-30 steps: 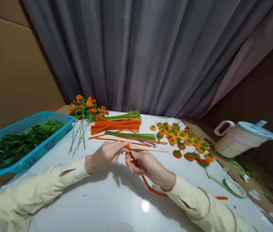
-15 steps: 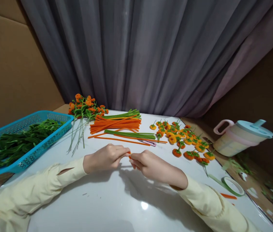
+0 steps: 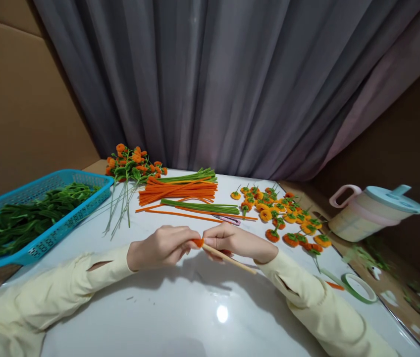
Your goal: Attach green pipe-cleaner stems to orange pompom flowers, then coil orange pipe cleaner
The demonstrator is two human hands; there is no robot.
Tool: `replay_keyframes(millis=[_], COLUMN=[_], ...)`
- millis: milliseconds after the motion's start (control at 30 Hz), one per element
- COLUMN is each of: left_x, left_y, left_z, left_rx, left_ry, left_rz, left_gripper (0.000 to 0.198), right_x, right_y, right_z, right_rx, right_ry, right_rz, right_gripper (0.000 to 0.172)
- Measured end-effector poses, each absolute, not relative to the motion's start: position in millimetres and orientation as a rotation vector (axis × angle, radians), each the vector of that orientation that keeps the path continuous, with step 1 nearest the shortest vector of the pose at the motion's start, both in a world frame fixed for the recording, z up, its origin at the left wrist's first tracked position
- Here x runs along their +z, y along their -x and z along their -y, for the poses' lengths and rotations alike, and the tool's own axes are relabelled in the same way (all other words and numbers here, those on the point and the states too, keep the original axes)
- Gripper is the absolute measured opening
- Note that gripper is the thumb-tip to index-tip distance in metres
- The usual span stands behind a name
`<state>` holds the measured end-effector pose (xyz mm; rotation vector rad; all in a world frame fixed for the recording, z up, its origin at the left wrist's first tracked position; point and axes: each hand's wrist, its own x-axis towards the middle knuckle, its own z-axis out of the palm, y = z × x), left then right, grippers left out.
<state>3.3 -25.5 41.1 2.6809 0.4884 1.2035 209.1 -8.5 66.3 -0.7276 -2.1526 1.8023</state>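
Observation:
My left hand (image 3: 162,246) is closed, its thumb and fingers pinching a short orange fuzzy pipe cleaner (image 3: 198,242). My right hand (image 3: 236,241) meets it at the fingertips and grips a thin wooden stick (image 3: 234,261). The stick slants down to the right below the palm, and its upper end touches the orange piece. Whether the pipe cleaner is wound around the stick is hidden by the fingers. Just beyond the hands lie a bundle of orange pipe cleaners (image 3: 180,191), some green pipe cleaners (image 3: 200,206) and purple-handled scissors (image 3: 228,219), partly covered.
To the left stands a blue basket (image 3: 63,225) of green leaves. Orange flowers on stems (image 3: 130,161) lie at the back left. Several yellow-orange flower heads (image 3: 265,214) spread right of centre. A lidded jug (image 3: 371,213) and a green tape roll (image 3: 359,287) are farther right.
My right hand has turned and risen slightly, and the wooden stick now shows beneath it. My left hand still pinches the orange piece, slightly lower than before.

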Motion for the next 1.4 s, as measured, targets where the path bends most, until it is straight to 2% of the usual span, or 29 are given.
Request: replay_keyframes(millis=[133, 233, 333, 467, 533, 600, 700, 767, 833, 900, 1033, 1267, 1400], left_x=[39, 40, 42, 41, 39, 38, 40, 45, 51, 56, 61, 60, 58], left_y=[1, 4, 5, 4, 4, 4, 2, 0, -2, -5, -7, -8, -7], left_z=[21, 17, 15, 12, 9, 7, 9, 14, 19, 23, 26, 28, 28], left_rx=[1.275, 1.283, 1.237, 1.293, 1.394, 1.398, 1.124, 0.929, 0.864, 0.874, 0.881, 0.834, 1.014], left_ry=[-2.937, -3.036, -3.104, -3.169, -3.184, -3.206, -3.204, -3.092, -2.901, -2.704, -2.459, -1.966, -2.171], left_rz=[-0.270, -0.188, -0.191, -0.259, -0.318, -0.401, -0.583, -0.677, -0.711, -0.730, -0.727, -0.735, -0.660], left_gripper=[0.031, 0.038, 0.048, 0.051, 0.047, 0.040, 0.031, 0.027, 0.024, 0.021, 0.015, 0.019, 0.021], right_x=[46, 30, 22, 28, 37, 47, 62, 72, 79, 84, 83, 57, 39], right_y=[-203, -195, -188, -185, -186, -189, -196, -200, -204, -207, -213, -211, -198], right_z=[12, 15, 19, 21, 21, 23, 29, 33, 35, 32, 17, 3, 8], right_rx=[2.208, 2.364, 2.448, 2.365, 2.171, 1.818, 0.988, 0.498, 0.231, 0.183, 0.555, 1.718, 2.063], right_ry=[0.528, 0.382, 0.269, 0.333, 0.520, 0.742, 0.955, 1.006, 1.040, 1.053, 0.883, 0.653, 0.474], right_rz=[1.757, 1.496, 1.307, 1.406, 1.625, 1.971, 2.575, 2.858, 2.965, 2.945, 2.824, 2.181, 1.682], right_gripper=[0.033, 0.025, 0.021, 0.031, 0.029, 0.022, 0.013, 0.016, 0.017, 0.014, 0.017, 0.033, 0.030])
